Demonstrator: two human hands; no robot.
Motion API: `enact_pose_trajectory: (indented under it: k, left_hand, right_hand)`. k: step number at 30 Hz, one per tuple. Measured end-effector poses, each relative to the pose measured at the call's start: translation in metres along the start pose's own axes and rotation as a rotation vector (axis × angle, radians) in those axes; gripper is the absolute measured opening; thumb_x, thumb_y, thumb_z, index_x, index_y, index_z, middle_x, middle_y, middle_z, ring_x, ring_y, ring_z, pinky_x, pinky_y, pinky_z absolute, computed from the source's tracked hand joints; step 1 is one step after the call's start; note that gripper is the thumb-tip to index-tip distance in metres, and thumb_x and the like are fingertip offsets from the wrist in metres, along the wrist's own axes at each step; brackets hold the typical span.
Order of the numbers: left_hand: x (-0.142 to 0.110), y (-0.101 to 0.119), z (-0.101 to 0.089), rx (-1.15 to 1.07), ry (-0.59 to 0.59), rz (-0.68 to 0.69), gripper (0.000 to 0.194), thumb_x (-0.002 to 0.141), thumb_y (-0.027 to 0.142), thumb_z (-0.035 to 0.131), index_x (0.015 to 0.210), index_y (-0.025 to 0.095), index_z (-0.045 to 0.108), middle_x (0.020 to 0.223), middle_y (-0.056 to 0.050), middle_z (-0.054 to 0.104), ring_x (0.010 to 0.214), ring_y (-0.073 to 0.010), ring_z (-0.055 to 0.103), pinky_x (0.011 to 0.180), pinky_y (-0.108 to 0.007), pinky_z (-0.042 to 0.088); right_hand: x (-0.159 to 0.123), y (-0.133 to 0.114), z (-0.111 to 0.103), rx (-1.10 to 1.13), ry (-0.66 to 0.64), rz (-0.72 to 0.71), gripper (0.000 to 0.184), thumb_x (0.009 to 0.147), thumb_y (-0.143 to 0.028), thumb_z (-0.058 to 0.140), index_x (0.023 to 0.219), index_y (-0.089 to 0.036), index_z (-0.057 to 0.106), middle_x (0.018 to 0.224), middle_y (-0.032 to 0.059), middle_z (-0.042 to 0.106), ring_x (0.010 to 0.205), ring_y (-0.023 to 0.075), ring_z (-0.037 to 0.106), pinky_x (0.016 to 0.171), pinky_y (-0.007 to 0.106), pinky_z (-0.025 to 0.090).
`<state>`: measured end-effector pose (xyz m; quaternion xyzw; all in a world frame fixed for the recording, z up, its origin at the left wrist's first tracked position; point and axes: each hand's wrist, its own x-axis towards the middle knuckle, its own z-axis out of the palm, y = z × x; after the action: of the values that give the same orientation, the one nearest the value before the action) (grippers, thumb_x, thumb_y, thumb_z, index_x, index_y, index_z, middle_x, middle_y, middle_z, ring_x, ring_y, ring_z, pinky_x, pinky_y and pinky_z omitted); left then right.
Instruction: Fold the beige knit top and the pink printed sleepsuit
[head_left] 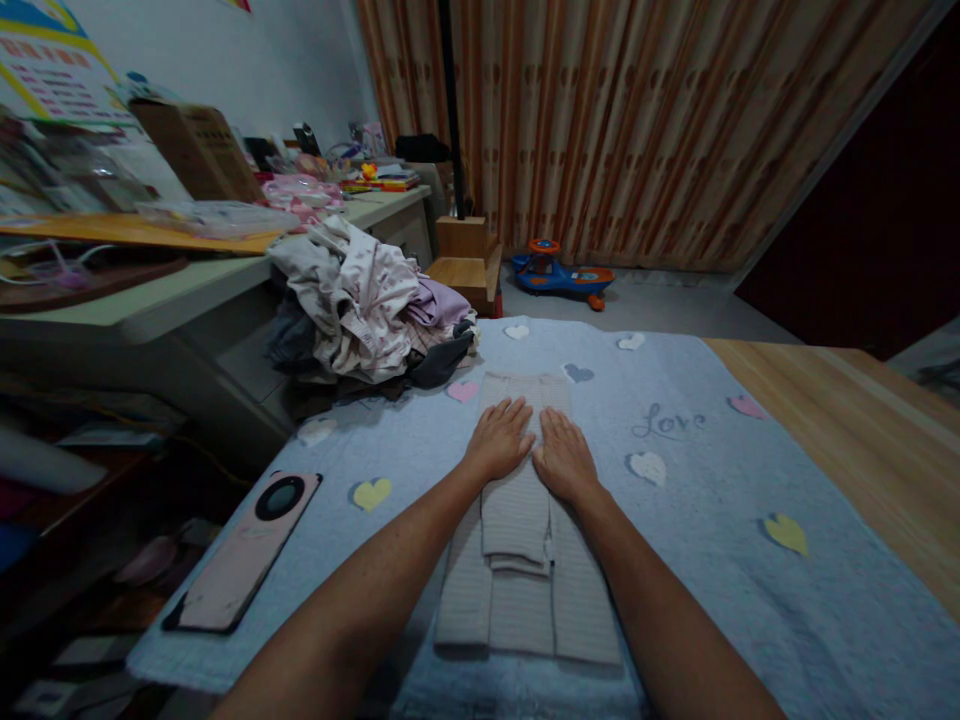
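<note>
A light-blue cloth [720, 540] covers most of a wooden table [840, 430], whose pale, grained top shows bare along the right side. The cloth is printed with white, yellow, pink and grey hearts, and the word "Love" [669, 422] stands right of centre. A pale, finely striped garment [517, 520] lies folded on it, running from the near edge toward the far side, its wider panels at the near end and a narrower layer over them. A heaped pile of clothes [367, 300], white, grey, lilac and dark, sits at the far left. A pink phone [247, 560] with dark corners and a round black camera area lies near the left edge, tilted at an angle.
</note>
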<state>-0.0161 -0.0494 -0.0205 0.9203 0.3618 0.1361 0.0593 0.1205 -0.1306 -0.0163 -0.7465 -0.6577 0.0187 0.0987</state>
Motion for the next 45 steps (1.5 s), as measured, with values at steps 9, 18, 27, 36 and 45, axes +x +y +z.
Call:
enact_pose_trajectory:
  k: [9, 18, 27, 36, 45]
  left_hand:
    - [0.001, 0.002, 0.0, -0.006, -0.006, -0.011, 0.054, 0.097, 0.044, 0.043, 0.147, 0.025, 0.042, 0.158, -0.006, 0.037, 0.146, -0.0294, 0.032, 0.116, -0.052, 0.029]
    - [0.0, 0.001, -0.001, -0.013, 0.001, -0.011, 0.054, 0.096, 0.045, 0.043, 0.146, 0.026, 0.042, 0.158, -0.006, 0.038, 0.145, -0.0291, 0.033, 0.115, -0.051, 0.031]
    - [0.0, 0.003, -0.004, -0.003, -0.011, -0.011, 0.055, 0.096, 0.044, 0.044, 0.147, 0.024, 0.043, 0.158, -0.006, 0.037, 0.145, -0.0301, 0.033, 0.116, -0.052, 0.03]
    - [0.0, 0.0, 0.001, 0.003, 0.011, -0.003, 0.054, 0.096, 0.045, 0.043, 0.147, 0.024, 0.042, 0.158, -0.006, 0.038, 0.145, -0.0295, 0.033, 0.116, -0.051, 0.03]
    - [-0.001, 0.002, -0.003, 0.02, -0.017, -0.021, 0.055, 0.096, 0.045, 0.042, 0.148, 0.025, 0.04, 0.159, -0.005, 0.035, 0.146, -0.0282, 0.03, 0.117, -0.05, 0.028]
  right_hand:
    - [-0.002, 0.01, 0.001, -0.039, -0.025, -0.052, 0.063, 0.095, -0.031, 0.036, 0.15, 0.0, 0.033, 0.159, 0.0193, 0.029, 0.149, 0.0278, 0.023, 0.12, 0.041, 0.019]
    - [-0.008, 0.015, 0.006, -0.029, 0.004, -0.054, 0.062, 0.096, -0.033, 0.036, 0.15, -0.003, 0.033, 0.159, 0.0202, 0.03, 0.149, 0.0269, 0.021, 0.118, 0.044, 0.023]
    - [-0.009, 0.012, 0.004, -0.034, 0.012, -0.045, 0.063, 0.092, -0.026, 0.037, 0.15, 0.0, 0.033, 0.158, 0.0196, 0.031, 0.148, 0.0282, 0.024, 0.12, 0.042, 0.021]
    - [-0.01, 0.009, 0.0, -0.028, 0.001, -0.046, 0.064, 0.091, -0.023, 0.037, 0.15, 0.001, 0.033, 0.158, 0.0199, 0.031, 0.149, 0.0277, 0.023, 0.12, 0.043, 0.022]
    - [-0.01, 0.008, -0.002, -0.038, -0.012, -0.036, 0.063, 0.091, -0.023, 0.037, 0.15, 0.0, 0.034, 0.159, 0.0195, 0.03, 0.148, 0.0288, 0.024, 0.119, 0.043, 0.021]
